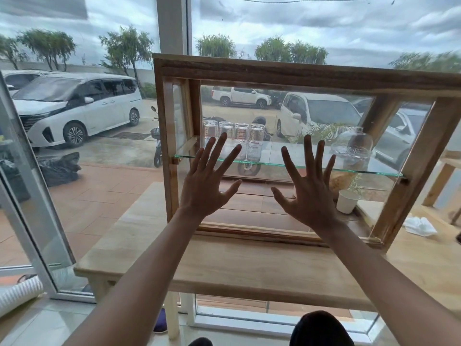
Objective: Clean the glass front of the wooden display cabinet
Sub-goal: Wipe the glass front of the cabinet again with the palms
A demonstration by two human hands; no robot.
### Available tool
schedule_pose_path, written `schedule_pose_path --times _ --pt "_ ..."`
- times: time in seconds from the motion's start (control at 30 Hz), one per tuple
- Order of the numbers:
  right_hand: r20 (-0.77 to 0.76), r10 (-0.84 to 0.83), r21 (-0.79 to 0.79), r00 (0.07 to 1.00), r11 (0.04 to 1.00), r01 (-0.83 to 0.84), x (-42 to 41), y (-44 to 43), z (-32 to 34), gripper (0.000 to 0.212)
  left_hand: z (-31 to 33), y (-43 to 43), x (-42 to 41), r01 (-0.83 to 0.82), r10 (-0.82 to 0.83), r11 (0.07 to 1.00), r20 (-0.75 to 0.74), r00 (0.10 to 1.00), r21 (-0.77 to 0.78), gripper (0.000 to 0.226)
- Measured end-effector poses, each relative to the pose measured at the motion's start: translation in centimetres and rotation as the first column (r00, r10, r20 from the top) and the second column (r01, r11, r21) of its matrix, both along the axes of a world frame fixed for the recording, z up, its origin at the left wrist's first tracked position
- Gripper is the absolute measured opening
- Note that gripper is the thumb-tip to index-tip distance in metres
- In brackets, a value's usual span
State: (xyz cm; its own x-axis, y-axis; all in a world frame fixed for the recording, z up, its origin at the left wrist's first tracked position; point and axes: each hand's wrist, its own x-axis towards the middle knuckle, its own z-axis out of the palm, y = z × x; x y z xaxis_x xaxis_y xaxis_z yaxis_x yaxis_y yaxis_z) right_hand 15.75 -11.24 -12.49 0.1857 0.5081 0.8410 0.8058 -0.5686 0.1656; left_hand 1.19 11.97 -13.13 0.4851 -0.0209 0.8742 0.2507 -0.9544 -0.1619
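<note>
A wooden display cabinet (294,71) is seen standing on a pale wooden table (249,265), set against a large window through which parked cars are visible. Its glass front (287,116) is framed by wood on all sides. Both hands are raised in front of that glass with the backs turned to the camera: the left hand (207,188) is held before the left half of the cabinet, the right hand (309,196) before the middle, and nothing is held in either. The fingers of both are spread wide apart and point upward; whether the palms touch the glass cannot be told. Inside the cabinet, a glass shelf (374,172) runs across, and four upturned drinking glasses (234,138) are lined up on its left part, behind the left hand's fingertips. A clear glass dome (354,146) is seen on the shelf towards the cabinet's right side, and a white paper cup (346,201) stands below it on the cabinet floor. A crumpled white cloth (419,226) lies on the table just right of the cabinet's lower right corner.
</note>
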Motion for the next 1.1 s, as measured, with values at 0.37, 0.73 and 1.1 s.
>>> schedule_pose_path --times 0.37,0.73,1.1 --pt "-0.091 0.151 0.196 0.984 0.972 -0.131 1.1 -3.0 0.5 0.068 0.5 -1.8 0.0 0.053 -0.055 0.995 -0.022 0.998 -0.089 0.090" --pt "-0.066 0.057 0.157 0.996 0.987 -0.046 5.4 -6.1 -0.5 0.066 1.5 -3.0 2.2 0.026 -0.027 0.998 -0.015 1.000 -0.057 0.096" --pt "-0.062 -0.054 0.075 0.997 0.995 0.059 7.8 -10.5 -1.1 0.069 1.5 -1.3 1.5 0.007 -0.007 1.000 -0.015 1.000 -0.014 0.095"
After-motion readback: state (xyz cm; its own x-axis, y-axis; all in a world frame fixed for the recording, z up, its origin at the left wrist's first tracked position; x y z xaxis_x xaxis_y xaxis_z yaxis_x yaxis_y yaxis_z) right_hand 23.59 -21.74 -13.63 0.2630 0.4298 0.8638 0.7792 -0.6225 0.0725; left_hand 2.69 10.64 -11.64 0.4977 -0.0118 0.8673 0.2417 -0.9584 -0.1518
